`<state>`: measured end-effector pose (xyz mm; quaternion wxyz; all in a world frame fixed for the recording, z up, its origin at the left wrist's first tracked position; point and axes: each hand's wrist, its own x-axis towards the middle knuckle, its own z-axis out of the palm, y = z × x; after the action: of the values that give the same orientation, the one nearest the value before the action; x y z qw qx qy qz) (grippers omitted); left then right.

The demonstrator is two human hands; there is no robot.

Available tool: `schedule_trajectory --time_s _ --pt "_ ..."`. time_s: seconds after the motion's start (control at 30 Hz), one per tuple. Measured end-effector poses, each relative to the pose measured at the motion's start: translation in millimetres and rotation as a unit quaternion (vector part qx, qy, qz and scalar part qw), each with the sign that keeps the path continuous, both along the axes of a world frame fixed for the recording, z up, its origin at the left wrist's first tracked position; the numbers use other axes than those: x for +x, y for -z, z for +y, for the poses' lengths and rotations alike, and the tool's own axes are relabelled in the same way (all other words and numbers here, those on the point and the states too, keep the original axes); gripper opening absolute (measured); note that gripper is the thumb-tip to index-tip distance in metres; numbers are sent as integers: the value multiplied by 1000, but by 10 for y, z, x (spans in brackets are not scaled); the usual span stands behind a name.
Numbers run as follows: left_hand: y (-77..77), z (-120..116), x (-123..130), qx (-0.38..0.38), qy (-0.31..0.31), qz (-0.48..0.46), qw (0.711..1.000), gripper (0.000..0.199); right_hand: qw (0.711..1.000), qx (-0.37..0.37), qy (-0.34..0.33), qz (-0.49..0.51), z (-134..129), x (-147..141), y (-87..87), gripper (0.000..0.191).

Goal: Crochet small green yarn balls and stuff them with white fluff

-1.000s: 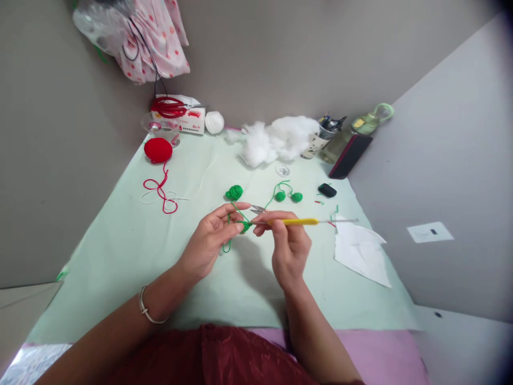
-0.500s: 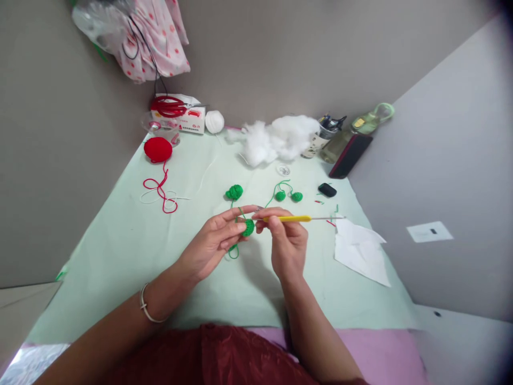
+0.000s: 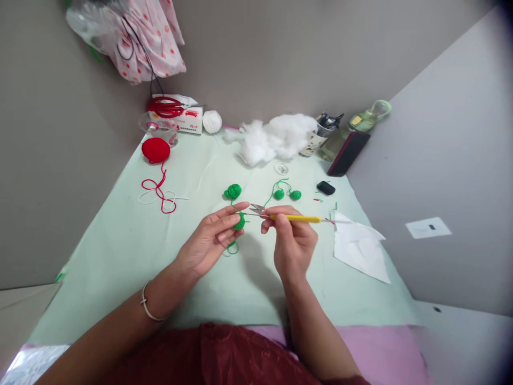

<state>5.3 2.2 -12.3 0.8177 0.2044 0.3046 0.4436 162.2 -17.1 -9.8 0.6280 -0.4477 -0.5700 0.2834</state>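
My left hand (image 3: 206, 238) pinches a small green crochet piece (image 3: 239, 222) between thumb and fingers, its index finger stretched out with green yarn near it. My right hand (image 3: 294, 243) grips a yellow-handled crochet hook (image 3: 300, 218) like a pen. The hook's thin metal tip reaches left to the piece; whether it sits inside a stitch I cannot tell. Just beyond my right fingertips lie small scissors blades (image 3: 257, 208), the rest hidden by the hand. A green yarn bundle (image 3: 232, 191) is behind my left hand. Two little green crocheted balls (image 3: 287, 195) with yarn tails lie farther back.
Red yarn (image 3: 156, 150), a box (image 3: 188, 122) with red scissors (image 3: 166, 107) on top and white yarn (image 3: 212, 122) stand back left. White stuffing (image 3: 276, 138), a pen cup (image 3: 315, 140), a bottle (image 3: 334, 144) and a phone (image 3: 349, 154) line the back. White paper (image 3: 358, 248) lies right.
My right hand and the hook have shifted right, away from my left hand. The green piece has moved slightly left, and more of the small scissors now shows. The view has shifted slightly.
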Motion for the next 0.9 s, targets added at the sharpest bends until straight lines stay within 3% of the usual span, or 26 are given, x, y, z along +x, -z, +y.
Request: schedule_trajectory --time_s 0.07,0.2,0.37,0.5,0.63,0.7,0.8,0.9 --pt "2 -20 12 40 -17 29 999 33 997 -53 -36 52 23 4 -44 21" --pt "-6 -67 42 115 -22 101 988 33 994 -80 -63 29 47 -4 -57 16" --pt "-24 -60 6 125 -15 126 984 32 982 -90 -89 140 82 40 5 18" --pt "-23 -48 -18 132 -28 124 983 33 982 -88 -103 134 76 49 -18 22" --pt "-18 -58 -17 145 -44 137 979 33 998 -54 -44 10 10 27 -68 23" --pt "-10 -63 -10 151 -60 155 974 33 995 4 -14 -95 -18 16 -53 20" --pt "8 -66 9 157 -90 181 967 36 963 120 3 -243 -30 -4 29 24" --pt "10 -55 20 122 -78 143 979 46 937 156 15 -313 -22 -19 111 29"
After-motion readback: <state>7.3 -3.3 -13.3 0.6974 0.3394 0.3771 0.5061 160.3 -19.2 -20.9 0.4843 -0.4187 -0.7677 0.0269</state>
